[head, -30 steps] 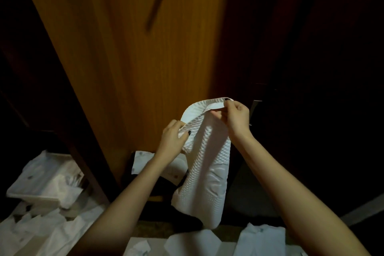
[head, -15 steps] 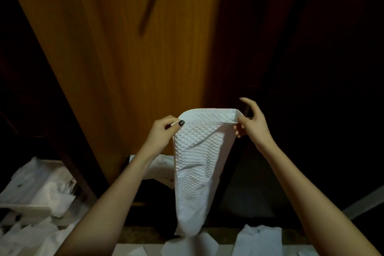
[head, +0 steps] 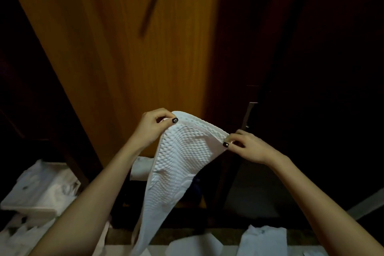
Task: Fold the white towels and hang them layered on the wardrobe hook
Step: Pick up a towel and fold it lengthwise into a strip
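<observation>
A white towel (head: pixel 178 162) hangs in the air between the two hands, in front of a smooth orange-brown wooden wardrobe door (head: pixel 135 58) with fine vertical grain. The cloth is thick and soft, embossed all over with a raised honeycomb of small bumps, and a flat, smooth hem band runs along its top edge. The left hand (head: pixel 152 127) pinches the upper left corner, thumb on the near face and the curled fingers (head: pixel 158 113) behind it. The right hand (head: pixel 249 147) pinches the other end of that edge between thumb and curled fingers (head: pixel 239 133). Both thumbnails are painted dark. The top edge is pulled fairly taut and slopes down from the left fingers to the lower right fingers. The towel's long axis runs downward from that edge, leaning a little toward the left forearm, and the cloth narrows to a limp, rounded tail well below both sets of fingers. Under the tail and below the right wrist lie loose white towels (head: pixel 261 241), thinner-looking and creased. Far out beyond the left elbow sits a crumpled white heap (head: pixel 41 189). Just above the right fingers a slim metal handle (head: pixel 248 114) glints against dark wood.
</observation>
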`<control>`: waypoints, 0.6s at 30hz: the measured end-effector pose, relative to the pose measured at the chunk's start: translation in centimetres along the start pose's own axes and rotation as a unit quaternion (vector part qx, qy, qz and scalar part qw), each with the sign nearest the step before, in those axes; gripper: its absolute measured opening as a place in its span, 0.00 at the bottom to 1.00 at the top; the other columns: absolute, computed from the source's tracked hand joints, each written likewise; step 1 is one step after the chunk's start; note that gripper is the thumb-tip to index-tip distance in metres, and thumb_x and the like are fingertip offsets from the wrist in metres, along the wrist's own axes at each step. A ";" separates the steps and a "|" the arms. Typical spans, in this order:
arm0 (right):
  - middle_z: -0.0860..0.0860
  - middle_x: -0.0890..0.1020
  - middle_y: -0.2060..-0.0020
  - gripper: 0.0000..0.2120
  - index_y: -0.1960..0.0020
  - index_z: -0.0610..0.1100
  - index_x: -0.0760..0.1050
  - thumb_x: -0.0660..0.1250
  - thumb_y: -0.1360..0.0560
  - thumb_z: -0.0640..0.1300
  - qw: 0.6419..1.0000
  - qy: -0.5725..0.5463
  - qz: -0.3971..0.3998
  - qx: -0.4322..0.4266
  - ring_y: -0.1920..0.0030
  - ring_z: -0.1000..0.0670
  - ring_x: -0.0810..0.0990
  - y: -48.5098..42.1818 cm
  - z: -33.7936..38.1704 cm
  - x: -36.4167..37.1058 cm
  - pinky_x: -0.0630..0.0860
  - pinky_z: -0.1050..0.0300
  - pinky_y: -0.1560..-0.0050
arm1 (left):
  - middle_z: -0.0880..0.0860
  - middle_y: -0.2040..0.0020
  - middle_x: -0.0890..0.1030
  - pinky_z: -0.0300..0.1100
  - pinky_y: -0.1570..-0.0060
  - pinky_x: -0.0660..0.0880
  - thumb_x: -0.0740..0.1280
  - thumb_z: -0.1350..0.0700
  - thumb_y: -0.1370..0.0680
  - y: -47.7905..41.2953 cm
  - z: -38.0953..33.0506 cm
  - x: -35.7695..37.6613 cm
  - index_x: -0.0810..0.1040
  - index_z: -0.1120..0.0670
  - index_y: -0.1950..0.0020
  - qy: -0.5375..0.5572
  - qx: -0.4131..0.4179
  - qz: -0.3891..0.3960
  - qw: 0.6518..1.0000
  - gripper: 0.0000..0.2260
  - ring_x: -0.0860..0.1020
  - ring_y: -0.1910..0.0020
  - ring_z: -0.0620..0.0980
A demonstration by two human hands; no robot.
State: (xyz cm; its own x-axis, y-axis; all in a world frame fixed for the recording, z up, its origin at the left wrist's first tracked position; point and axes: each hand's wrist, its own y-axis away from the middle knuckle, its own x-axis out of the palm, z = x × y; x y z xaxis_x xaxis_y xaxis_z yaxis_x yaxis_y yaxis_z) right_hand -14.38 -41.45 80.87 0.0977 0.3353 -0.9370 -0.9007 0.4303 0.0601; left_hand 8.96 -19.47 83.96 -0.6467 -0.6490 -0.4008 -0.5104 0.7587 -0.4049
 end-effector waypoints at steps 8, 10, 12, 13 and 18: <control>0.46 0.80 0.60 0.11 0.56 0.39 0.79 0.69 0.22 0.47 0.986 -0.112 -0.096 -0.082 0.58 0.49 0.78 -1.2 4.0 1.4 0.73 0.49 0.55 | 0.54 0.61 0.80 0.43 0.61 0.69 0.73 0.63 0.26 1.6 0.1 -6.5 0.83 0.55 0.60 -0.188 0.020 0.065 0.980 0.05 0.77 0.61 0.51; 0.45 0.80 0.63 0.12 0.59 0.38 0.79 0.69 0.22 0.46 0.980 -0.140 -0.110 -0.089 0.61 0.49 0.78 -1.5 5.5 0.7 0.71 0.51 0.59 | 0.53 0.61 0.81 0.43 0.60 0.69 0.74 0.62 0.26 2.4 0.5 -7.9 0.82 0.54 0.60 -0.199 0.007 0.053 0.979 0.05 0.78 0.61 0.50; 0.48 0.78 0.67 0.13 0.63 0.41 0.78 0.69 0.22 0.46 0.977 -0.149 -0.110 -0.103 0.66 0.54 0.74 -1.7 6.7 0.0 0.68 0.57 0.65 | 0.50 0.61 0.82 0.39 0.59 0.71 0.74 0.62 0.27 3.2 0.8 -9.1 0.82 0.50 0.61 -0.194 -0.007 0.043 0.980 0.08 0.79 0.60 0.45; 0.48 0.77 0.68 0.14 0.64 0.42 0.77 0.69 0.22 0.46 0.976 -0.153 -0.108 -0.111 0.68 0.57 0.72 -1.7 7.2 -0.3 0.65 0.59 0.67 | 0.48 0.61 0.82 0.35 0.59 0.71 0.74 0.62 0.27 3.6 0.9 -9.4 0.81 0.48 0.62 -0.186 -0.015 0.037 0.982 0.09 0.79 0.60 0.42; 0.52 0.69 0.74 0.19 0.69 0.39 0.68 0.68 0.22 0.43 0.968 -0.172 -0.137 -0.121 0.72 0.58 0.66 -1.7 8.4 -2.0 0.60 0.63 0.71 | 0.47 0.62 0.82 0.30 0.59 0.71 0.73 0.63 0.26 4.2 0.9 -9.6 0.81 0.51 0.63 -0.124 -0.089 0.036 0.988 0.09 0.78 0.63 0.36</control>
State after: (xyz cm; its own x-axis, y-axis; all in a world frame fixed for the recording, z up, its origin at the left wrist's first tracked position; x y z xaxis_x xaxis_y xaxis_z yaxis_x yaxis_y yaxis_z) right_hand -9.46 -35.82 85.54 0.4447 0.5136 -0.7338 -0.8897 0.3479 -0.2956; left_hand 13.51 -10.07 85.35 -0.5368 -0.5704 -0.6217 -0.5741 0.7869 -0.2262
